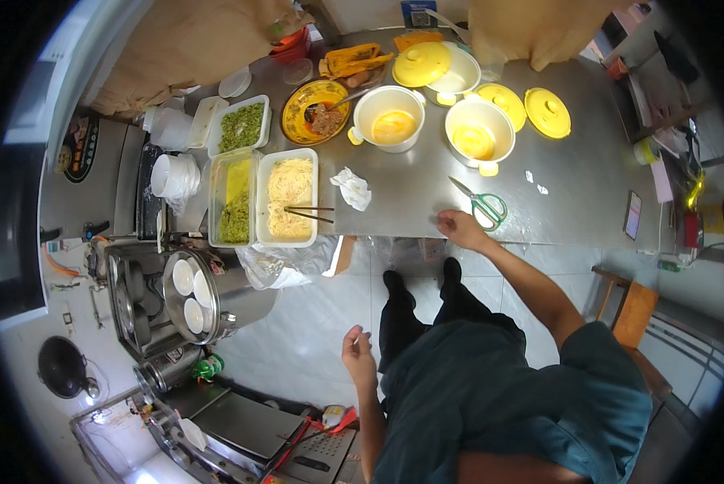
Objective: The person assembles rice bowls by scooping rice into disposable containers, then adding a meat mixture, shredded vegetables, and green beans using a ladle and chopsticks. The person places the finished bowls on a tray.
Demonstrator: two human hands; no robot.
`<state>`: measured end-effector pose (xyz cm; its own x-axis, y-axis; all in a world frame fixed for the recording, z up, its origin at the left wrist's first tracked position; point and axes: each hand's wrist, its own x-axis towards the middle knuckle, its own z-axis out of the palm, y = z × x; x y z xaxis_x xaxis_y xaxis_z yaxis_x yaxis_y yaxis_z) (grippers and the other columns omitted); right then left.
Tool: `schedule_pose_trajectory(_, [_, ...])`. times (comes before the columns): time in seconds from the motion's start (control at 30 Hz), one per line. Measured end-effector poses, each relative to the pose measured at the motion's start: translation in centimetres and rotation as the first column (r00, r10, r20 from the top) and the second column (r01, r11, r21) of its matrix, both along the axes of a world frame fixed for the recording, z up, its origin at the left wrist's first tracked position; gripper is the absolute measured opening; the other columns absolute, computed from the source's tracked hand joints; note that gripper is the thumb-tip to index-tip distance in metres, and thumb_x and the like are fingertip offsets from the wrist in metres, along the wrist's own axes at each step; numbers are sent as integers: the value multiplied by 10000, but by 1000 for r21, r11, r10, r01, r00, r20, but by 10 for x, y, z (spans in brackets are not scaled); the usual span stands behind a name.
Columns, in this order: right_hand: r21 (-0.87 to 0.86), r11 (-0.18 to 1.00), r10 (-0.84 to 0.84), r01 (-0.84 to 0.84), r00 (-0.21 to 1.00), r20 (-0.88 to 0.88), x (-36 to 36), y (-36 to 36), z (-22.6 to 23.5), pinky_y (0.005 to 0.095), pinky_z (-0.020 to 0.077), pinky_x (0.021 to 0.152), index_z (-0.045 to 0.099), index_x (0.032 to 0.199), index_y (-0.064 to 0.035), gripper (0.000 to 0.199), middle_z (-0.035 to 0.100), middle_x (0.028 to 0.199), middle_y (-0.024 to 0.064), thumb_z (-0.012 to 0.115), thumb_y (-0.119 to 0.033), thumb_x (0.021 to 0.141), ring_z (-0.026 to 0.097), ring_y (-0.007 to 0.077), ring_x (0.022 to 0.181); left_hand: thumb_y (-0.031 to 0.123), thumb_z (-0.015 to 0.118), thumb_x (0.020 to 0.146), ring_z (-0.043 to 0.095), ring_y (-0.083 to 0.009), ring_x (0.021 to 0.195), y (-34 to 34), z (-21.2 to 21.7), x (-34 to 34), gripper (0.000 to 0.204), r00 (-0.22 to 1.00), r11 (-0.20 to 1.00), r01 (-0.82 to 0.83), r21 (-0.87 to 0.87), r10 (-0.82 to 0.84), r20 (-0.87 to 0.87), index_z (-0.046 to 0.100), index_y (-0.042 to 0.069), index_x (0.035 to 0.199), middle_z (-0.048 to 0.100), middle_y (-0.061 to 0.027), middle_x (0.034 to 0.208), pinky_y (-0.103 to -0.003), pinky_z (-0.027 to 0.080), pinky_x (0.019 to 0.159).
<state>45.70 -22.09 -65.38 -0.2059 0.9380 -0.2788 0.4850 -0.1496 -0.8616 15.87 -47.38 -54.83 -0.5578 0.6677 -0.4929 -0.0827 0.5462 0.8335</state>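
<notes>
My right hand (462,229) is at the front edge of the steel table, its fingers curled in and nothing visible in them. Right beside it lie green-handled scissors (488,210), blades pointing away to the left. My left hand (359,352) hangs in front of my body, off the table, empty with loosely bent fingers apart. Beyond the scissors stands a white pot (459,121) with yellow handles and something yellow inside. A similar pot (367,121) is to its left. A crumpled white tissue (351,189) lies left of my right hand.
Noodles fill a white tub (291,173) with chopsticks (313,214) across it; chopped greens fill tubs (243,127) alongside. A yellow bowl (291,121) holds dark sauce and a spoon. Yellow lids (548,114) and a phone (634,214) lie rightward. A steel stockpot (245,286) stands lower left.
</notes>
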Motion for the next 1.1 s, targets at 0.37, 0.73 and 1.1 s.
schedule_pose_trajectory(0.37, [447, 811, 183, -377, 890, 418, -177, 84, -34, 412, 522, 982, 648, 1268, -63, 387, 600, 1320, 144, 611, -54, 882, 621, 353, 1159, 166, 625, 983, 703, -230, 986, 97, -60, -52, 309, 718, 721, 692, 9, -688, -102, 656, 18, 1252, 718, -138, 1139, -331, 547, 845])
schedule_pose_trajectory(0.73, [351, 907, 23, -232, 860, 510, -235, 124, -47, 428, 550, 867, 737, 996, -94, 168, 671, 1089, 135, 597, -130, 910, 666, 330, 1013, 238, 625, 998, 705, -276, 1005, 53, -79, -144, 333, 807, 797, 571, -198, -589, -42, 662, 7, 1235, 714, -162, 1144, -361, 558, 842])
schedule_pose_trajectory(1.1, [522, 830, -421, 196, 834, 357, -287, 235, -80, 461, 504, 1009, 623, 1162, 6, 273, 611, 1269, 220, 521, -36, 913, 587, 388, 1202, 190, 639, 985, 708, -269, 1012, 22, -84, -179, 316, 790, 787, 572, -231, -604, -102, 656, 3, 1239, 707, -165, 1186, -360, 574, 855])
